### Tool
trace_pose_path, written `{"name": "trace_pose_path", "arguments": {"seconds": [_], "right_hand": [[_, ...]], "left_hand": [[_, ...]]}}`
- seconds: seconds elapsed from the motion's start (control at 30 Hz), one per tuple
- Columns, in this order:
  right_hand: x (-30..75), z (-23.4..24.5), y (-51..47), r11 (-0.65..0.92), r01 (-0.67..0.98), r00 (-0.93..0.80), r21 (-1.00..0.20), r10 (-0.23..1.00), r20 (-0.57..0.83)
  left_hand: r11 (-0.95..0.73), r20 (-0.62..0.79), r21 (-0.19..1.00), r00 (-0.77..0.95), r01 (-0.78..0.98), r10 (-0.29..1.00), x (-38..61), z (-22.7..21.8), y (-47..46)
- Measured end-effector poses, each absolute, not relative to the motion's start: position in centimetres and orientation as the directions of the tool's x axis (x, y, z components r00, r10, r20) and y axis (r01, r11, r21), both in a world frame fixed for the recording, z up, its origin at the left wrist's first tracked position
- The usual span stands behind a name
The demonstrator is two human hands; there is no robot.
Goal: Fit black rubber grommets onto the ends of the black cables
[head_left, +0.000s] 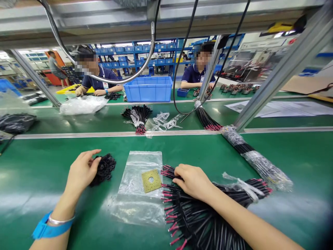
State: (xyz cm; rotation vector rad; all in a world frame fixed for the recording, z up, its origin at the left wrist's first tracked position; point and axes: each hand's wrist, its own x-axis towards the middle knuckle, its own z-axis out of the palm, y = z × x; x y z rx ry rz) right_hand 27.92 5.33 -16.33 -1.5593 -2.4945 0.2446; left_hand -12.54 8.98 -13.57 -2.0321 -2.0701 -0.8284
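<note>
Black ring parts [104,169] sit in a small heap near-left on the green bench [39,166], and the left hand [82,171] is on them, fingers curled loosely over the pile, thumb up top. Moving right: a clear plastic bag [137,194] lies flat, a yellow square plate [151,180] with a centre hole on it. Right again, the right hand [194,181] presses down, fingers bent, onto a spread of black wires [197,218] with pink ends. Whether it grips one, can't tell.
</note>
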Motion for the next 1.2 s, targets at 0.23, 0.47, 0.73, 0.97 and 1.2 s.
{"name": "trace_pose_path", "arguments": {"seconds": [0.23,0.47,0.73,0.97,1.2], "right_hand": [[27.2,-15.8,5.0,0.438,0.891,-0.447,-0.122,0.892,-0.062],[26.3,-14.9,4.9,0.455,0.889,-0.457,-0.053,0.880,-0.130],[26.3,-15.8,4.6,0.398,0.912,-0.404,-0.105,0.914,-0.047],[27.4,-16.6,4.7,0.352,0.831,-0.368,-0.430,0.929,0.050],[27.5,-16.2,4.7,0.382,0.651,-0.376,-0.656,0.913,0.158]], "left_hand": [[0.095,-0.104,0.960,0.019,0.264,0.994,-4.9,-12.1,8.0],[0.242,-0.281,0.959,0.390,0.147,0.877,3.2,-12.9,8.0],[0.051,-0.201,0.947,0.462,0.316,0.864,3.6,-15.1,7.2],[-0.628,0.278,0.309,0.564,0.714,0.778,3.4,-15.4,6.6],[-0.688,0.120,0.061,0.679,0.723,0.725,5.1,-14.8,6.1]]}}
